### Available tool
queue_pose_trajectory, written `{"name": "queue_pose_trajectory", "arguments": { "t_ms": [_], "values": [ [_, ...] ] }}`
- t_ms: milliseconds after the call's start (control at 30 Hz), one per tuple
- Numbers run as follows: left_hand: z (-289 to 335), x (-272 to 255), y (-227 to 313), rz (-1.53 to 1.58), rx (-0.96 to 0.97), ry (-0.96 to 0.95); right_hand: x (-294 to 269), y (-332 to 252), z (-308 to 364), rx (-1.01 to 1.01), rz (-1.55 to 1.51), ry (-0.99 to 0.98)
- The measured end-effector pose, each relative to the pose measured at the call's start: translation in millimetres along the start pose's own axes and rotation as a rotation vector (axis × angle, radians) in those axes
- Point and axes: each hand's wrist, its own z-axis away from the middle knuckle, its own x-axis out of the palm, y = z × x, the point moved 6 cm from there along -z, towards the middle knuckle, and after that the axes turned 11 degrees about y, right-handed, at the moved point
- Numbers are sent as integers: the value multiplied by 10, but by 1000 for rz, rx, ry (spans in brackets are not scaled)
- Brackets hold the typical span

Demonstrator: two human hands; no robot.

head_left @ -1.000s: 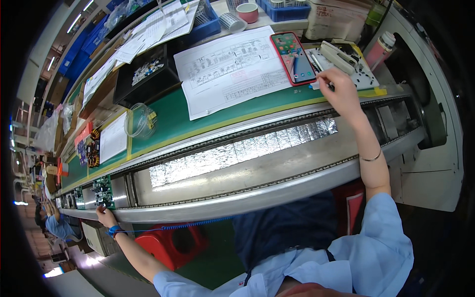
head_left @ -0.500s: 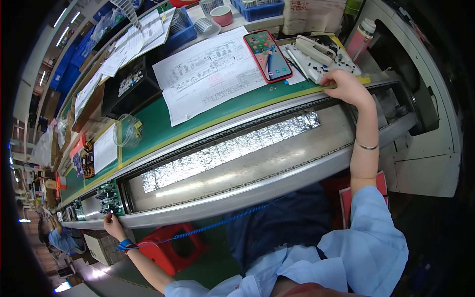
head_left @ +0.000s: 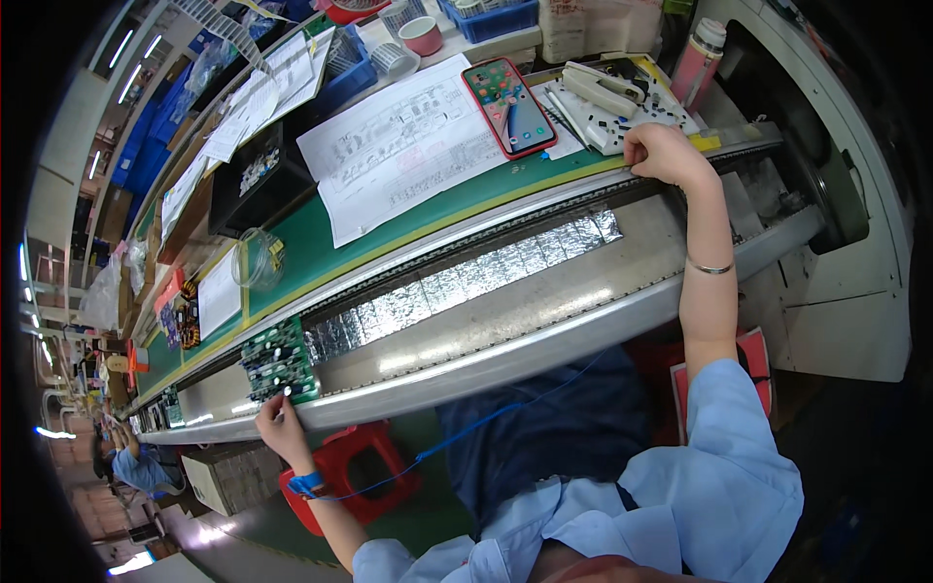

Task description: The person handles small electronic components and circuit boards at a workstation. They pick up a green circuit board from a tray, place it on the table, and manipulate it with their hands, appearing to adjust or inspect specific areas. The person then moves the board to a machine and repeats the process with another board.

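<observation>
A green circuit board (head_left: 277,355), crowded with components, lies across the conveyor rails at the left. My left hand (head_left: 280,428), with a blue strap round its wrist, is closed on the board's near edge. On the far right, my right hand (head_left: 671,155) rests by the far rail with curled fingers, beside a white tray (head_left: 610,146) dotted with small dark parts. Whatever those fingertips may hold is hidden. A silver foil strip (head_left: 466,284) lies along the conveyor bed (head_left: 496,316), to the right of the board.
Beyond the rail are a printed drawing (head_left: 389,136), a phone (head_left: 509,109), a beige stapler-like tool (head_left: 603,89), a pink bottle (head_left: 698,64) and a black parts bin (head_left: 262,180). A blue coiled cord (head_left: 486,418) crosses my lap; a red stool (head_left: 355,466) stands below.
The circuit board has slid right along the rails, over the left end of the foil, with my left hand at its edge. My right hand has barely moved.
</observation>
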Motion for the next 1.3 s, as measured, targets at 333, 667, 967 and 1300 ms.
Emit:
{"name": "queue_pose_trajectory", "arguments": {
  "t_ms": [333,667,967,1300],
  "values": [
    [580,166,1679,199,297,-64,86,-502,101,-162,-306,-168],
    [1208,363,2967,420,350,-199,263,-1800,785,-822,-517,-238],
    [1322,396,3181,400,382,-241,438,-1764,996,-821,-405,-383],
    [1396,322,3295,499,488,-240,385,-1776,976,-863,-266,-290]
  ]
}}
